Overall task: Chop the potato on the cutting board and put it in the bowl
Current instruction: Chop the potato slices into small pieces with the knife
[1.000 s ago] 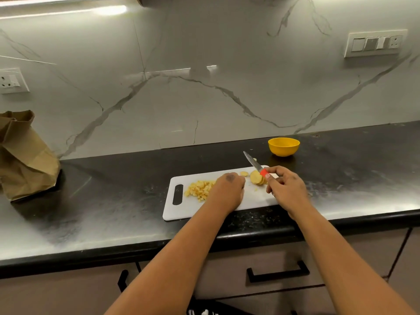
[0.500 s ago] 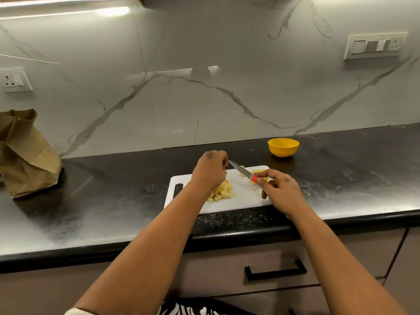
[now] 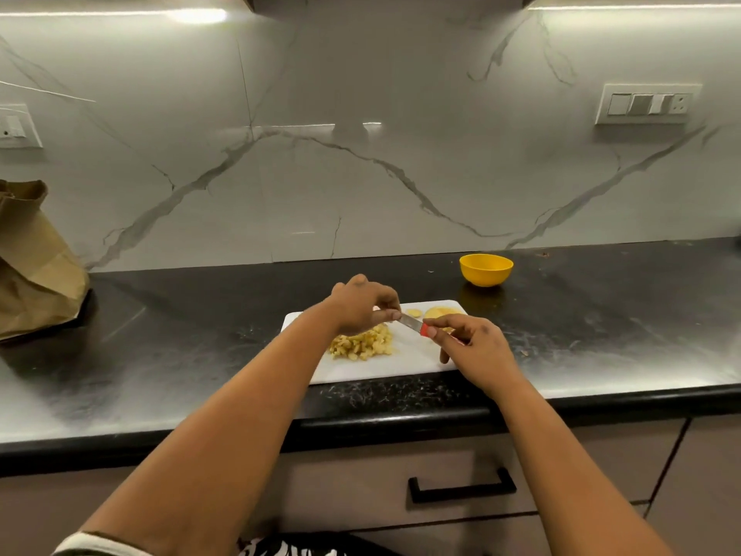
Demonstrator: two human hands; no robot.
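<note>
Both hands on the knife [image 3: 409, 322] — right hand [image 3: 473, 347] grips the handle, left hand [image 3: 363, 305] pinches the blade, just above the chopped potato [image 3: 361, 345].

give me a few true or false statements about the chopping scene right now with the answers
1. The yellow bowl already holds chopped potato. False: no potato shows in it; the chopped potato pile lies on the cutting board.
2. The right hand holds the knife by its red handle. True.
3. The left hand pinches the knife's blade. True.
4. The bowl stands on the cutting board. False: it stands on the black counter, beyond the board.
5. Uncut potato slices lie at the board's far right corner. True.
</note>
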